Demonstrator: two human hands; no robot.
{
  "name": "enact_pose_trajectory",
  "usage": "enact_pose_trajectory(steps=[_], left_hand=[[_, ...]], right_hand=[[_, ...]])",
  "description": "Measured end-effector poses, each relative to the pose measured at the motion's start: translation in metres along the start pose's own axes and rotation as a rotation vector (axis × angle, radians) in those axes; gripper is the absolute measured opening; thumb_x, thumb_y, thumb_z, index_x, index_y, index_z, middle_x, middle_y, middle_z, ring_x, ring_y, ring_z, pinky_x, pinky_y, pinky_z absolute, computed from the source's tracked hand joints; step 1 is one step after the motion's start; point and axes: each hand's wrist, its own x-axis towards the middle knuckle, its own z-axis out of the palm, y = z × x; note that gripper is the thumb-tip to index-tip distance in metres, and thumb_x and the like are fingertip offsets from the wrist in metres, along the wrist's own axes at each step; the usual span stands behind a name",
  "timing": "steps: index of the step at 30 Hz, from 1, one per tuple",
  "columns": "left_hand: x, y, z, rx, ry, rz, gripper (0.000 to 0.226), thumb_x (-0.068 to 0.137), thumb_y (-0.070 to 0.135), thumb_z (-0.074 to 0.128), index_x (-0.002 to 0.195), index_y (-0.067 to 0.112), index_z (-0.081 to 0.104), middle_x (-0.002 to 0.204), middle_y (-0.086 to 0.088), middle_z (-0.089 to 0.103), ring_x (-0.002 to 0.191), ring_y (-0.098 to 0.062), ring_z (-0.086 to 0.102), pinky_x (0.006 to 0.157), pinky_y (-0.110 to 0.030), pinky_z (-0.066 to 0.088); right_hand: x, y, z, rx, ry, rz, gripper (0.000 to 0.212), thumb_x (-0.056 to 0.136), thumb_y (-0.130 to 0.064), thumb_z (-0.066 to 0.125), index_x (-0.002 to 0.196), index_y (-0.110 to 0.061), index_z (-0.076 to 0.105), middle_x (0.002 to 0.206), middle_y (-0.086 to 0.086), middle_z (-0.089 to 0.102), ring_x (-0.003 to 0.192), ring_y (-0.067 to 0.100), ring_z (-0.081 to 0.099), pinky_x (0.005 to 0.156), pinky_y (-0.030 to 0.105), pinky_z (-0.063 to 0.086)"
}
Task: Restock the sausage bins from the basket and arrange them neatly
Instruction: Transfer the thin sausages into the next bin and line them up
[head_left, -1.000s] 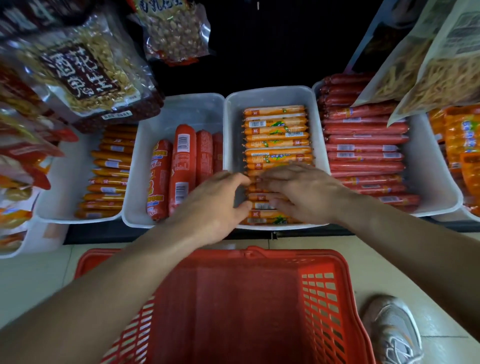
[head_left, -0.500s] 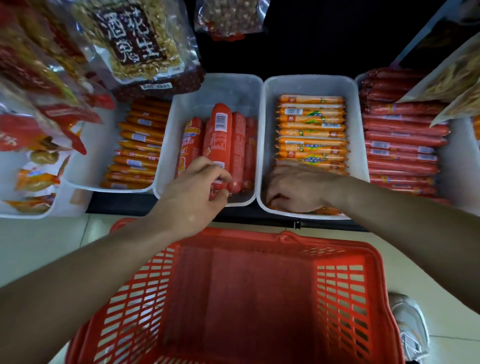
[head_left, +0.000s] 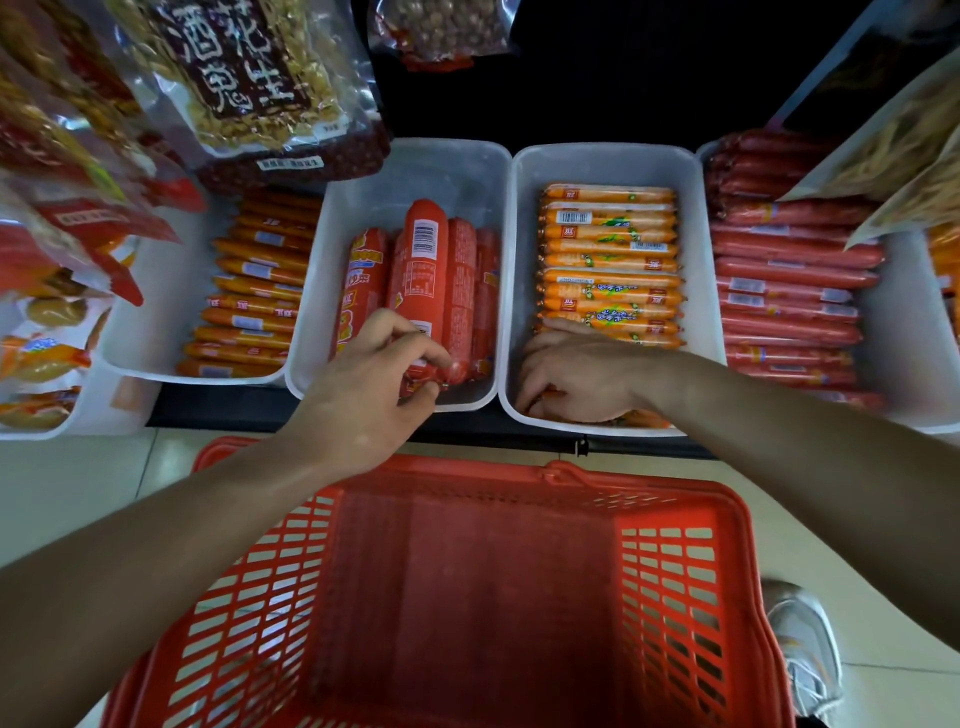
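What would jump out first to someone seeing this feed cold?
The big red slatted plastic basket fills the foreground, showing nothing inside. Behind it, both hands are in neighbouring white plastic bins: the left hand pinches the near end of a fat red sausage, and the right hand rests on the thin orange sausages.

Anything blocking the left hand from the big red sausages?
No. The left hand already touches the near ends of the big red sausages in their bin; nothing lies between.
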Motion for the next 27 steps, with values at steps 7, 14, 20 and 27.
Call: enact_pose_trajectory(steps=[7,14,20,27], left_hand=[[0.003,0.001,-0.001,0.011,-0.032,-0.024,0.024,0.095,0.03,0.064,0.118,0.031,0.063,0.119,0.017,0.039,0.101,-0.003,0.045,0.088,-0.026,0.05],[0.016,0.049,-0.006,-0.047,0.1,0.014,0.021,0.092,0.019,0.062,0.111,0.027,0.067,0.11,0.013,0.059,0.095,-0.004,0.061,0.083,-0.023,0.051],[0.073,0.114,0.048,-0.358,-0.129,-0.241,0.048,0.095,0.026,0.06,0.141,0.024,0.045,0.137,0.003,0.056,0.118,-0.017,0.06,0.104,-0.034,0.047],[0.111,0.121,0.107,-0.451,-0.033,-0.636,0.068,0.092,0.037,0.063,0.147,0.02,0.026,0.14,-0.009,0.05,0.12,-0.032,0.058,0.1,-0.048,0.05]], right_hand=[[0.0,-0.005,-0.005,0.06,-0.01,0.008,0.021,0.098,-0.038,0.054,0.107,-0.038,0.072,0.115,-0.02,0.064,0.128,0.008,0.041,0.119,0.035,0.003],[-0.061,0.019,-0.011,0.224,0.43,0.184,0.034,0.096,-0.033,0.062,0.129,-0.028,0.065,0.131,-0.008,0.063,0.123,0.015,0.054,0.107,0.04,0.043],[-0.11,0.039,0.004,-0.151,0.337,0.512,0.07,0.095,-0.058,0.043,0.156,-0.027,0.029,0.161,0.001,0.029,0.15,0.023,0.021,0.122,0.05,0.009],[-0.106,0.043,0.002,-0.096,0.382,0.5,0.07,0.095,-0.051,0.045,0.156,-0.021,0.026,0.161,0.0,0.029,0.151,0.019,0.015,0.122,0.05,0.004]])
